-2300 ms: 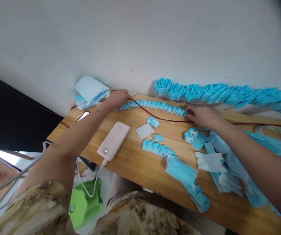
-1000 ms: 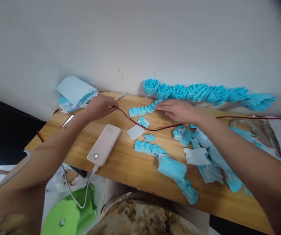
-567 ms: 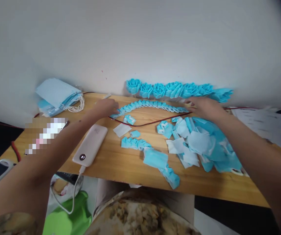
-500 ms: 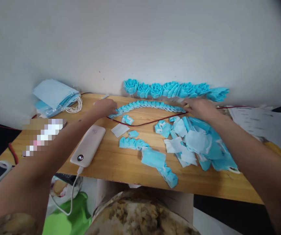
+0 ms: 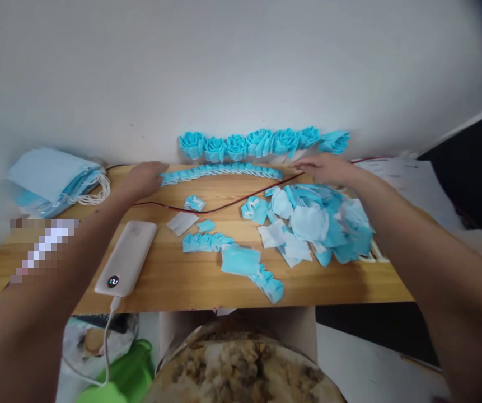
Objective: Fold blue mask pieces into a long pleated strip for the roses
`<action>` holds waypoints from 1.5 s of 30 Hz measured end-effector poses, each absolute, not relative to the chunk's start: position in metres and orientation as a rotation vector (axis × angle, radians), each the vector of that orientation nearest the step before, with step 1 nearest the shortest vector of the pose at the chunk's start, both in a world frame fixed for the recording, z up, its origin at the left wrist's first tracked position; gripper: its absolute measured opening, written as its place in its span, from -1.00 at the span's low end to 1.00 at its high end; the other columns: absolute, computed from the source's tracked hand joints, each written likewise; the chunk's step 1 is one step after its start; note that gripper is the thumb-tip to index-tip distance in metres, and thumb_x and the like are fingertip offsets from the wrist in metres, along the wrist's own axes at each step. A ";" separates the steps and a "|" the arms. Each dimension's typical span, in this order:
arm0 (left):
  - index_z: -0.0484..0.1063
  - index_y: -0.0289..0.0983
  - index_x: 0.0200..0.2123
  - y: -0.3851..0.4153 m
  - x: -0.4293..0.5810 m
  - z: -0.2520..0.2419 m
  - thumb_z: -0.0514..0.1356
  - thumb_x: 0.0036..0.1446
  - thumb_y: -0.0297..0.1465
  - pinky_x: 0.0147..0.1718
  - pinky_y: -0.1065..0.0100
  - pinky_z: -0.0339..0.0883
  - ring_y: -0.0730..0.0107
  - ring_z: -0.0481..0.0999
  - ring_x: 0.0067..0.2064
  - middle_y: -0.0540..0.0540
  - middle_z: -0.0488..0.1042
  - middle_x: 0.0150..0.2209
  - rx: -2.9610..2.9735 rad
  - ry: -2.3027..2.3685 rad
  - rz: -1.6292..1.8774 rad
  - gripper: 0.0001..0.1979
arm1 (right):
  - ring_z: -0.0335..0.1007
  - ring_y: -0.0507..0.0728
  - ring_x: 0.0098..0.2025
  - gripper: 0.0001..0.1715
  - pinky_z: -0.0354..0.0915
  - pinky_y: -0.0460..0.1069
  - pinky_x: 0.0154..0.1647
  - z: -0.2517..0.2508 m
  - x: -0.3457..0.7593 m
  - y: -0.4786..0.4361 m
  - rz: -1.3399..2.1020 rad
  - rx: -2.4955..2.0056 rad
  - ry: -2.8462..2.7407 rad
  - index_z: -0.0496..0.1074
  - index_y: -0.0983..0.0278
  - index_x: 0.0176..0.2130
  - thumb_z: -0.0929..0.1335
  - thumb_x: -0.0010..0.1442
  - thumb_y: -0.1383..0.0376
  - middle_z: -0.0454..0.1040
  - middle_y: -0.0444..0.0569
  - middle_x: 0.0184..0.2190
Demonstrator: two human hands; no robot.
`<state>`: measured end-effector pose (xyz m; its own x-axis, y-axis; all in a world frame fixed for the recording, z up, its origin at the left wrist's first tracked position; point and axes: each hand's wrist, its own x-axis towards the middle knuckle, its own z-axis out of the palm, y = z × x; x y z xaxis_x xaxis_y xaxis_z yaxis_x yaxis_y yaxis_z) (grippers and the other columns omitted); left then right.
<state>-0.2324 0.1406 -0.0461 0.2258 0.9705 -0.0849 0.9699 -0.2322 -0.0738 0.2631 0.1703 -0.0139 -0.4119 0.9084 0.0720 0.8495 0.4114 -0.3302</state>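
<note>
A long pleated strip of blue and white material lies in a shallow arc near the wall. My left hand is closed at its left end, the fingertips partly hidden. Just past the right end, apart from it, my right hand has its fingers stretched out beside the red and black cable. Behind the strip stands a row of blue folded flowers. Nearer me are a short pleated piece, a flat blue piece and another pleated piece.
Loose blue and white pieces are heaped on the right of the wooden table. A white power bank with a cable lies left, near packed blue sheets with white loops. Papers lie far right.
My right hand has come off the right end of the pleated strip, leaving a small gap. My left hand stays at the left end. The whole view has shifted, moving things leftward.
</note>
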 end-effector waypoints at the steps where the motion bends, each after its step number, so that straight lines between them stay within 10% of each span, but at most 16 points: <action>1: 0.28 -0.47 0.34 0.137 -0.235 -0.046 -0.05 0.33 -0.45 0.34 0.16 0.13 0.10 0.34 0.34 -0.33 0.33 0.36 -2.464 -1.909 0.118 -0.45 | 0.55 0.19 -0.04 -0.58 0.39 0.06 0.01 -0.005 0.268 0.159 0.409 -1.567 -2.372 0.63 0.29 0.06 0.29 0.33 0.31 0.65 0.07 0.01; 6: 0.27 -0.37 0.35 0.089 -0.225 -0.038 -0.06 0.38 -0.26 0.39 0.04 0.07 0.03 0.25 0.40 -0.28 0.25 0.41 -2.443 -1.877 -0.105 -0.43 | 0.53 0.28 0.11 -0.52 0.38 0.20 0.20 0.035 0.287 0.075 0.469 -1.482 -2.010 0.57 0.26 0.12 0.33 0.34 0.11 0.62 0.06 0.07; 13: -0.02 0.34 0.43 -0.052 -0.139 -0.037 0.07 0.38 -0.30 0.28 -0.12 0.33 0.01 0.31 0.38 0.03 0.23 0.43 -2.831 -1.425 -0.708 -0.34 | 0.52 0.28 0.18 -0.51 0.38 0.27 0.26 -0.017 0.305 -0.027 0.242 -1.558 -1.602 0.52 0.15 0.16 0.29 0.38 0.04 0.60 0.01 0.11; 20: 0.43 -0.07 0.27 -0.078 -0.039 -0.081 0.08 0.40 -0.32 0.33 -0.11 0.29 0.04 0.31 0.39 -0.17 0.34 0.37 -3.153 -1.169 -0.661 -0.58 | 0.05 0.35 0.49 -0.19 0.02 0.33 0.47 -0.062 0.308 0.013 0.167 -1.679 -1.944 0.25 0.32 0.40 0.26 0.36 -0.05 0.22 0.20 0.43; 35: 0.24 -0.16 0.40 0.007 0.044 -0.067 0.07 0.41 -0.07 0.40 -0.27 -0.05 -0.15 0.12 0.47 -0.25 0.23 0.43 -3.100 -1.147 -0.420 -0.41 | 0.35 0.32 0.30 -0.51 0.24 0.30 0.32 -0.083 0.250 -0.035 0.372 -1.248 -2.237 0.48 0.21 0.17 0.31 0.40 0.04 0.47 0.16 0.24; 45: 0.36 -0.14 0.32 0.006 0.043 -0.090 0.09 0.41 -0.12 0.37 -0.28 0.02 -0.15 0.20 0.44 -0.22 0.31 0.39 -3.069 -1.186 -0.338 -0.50 | 0.53 0.34 0.04 -0.60 0.39 0.15 0.01 -0.056 0.334 -0.058 -0.079 -2.250 -1.801 0.52 0.26 0.10 0.27 0.39 0.19 0.60 0.16 0.00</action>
<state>0.0428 0.0062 -0.0903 0.7239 0.6777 0.1290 0.6440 -0.7310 0.2257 0.3344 -0.0583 -0.0564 0.2309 0.9519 0.2014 0.9658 -0.1992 -0.1657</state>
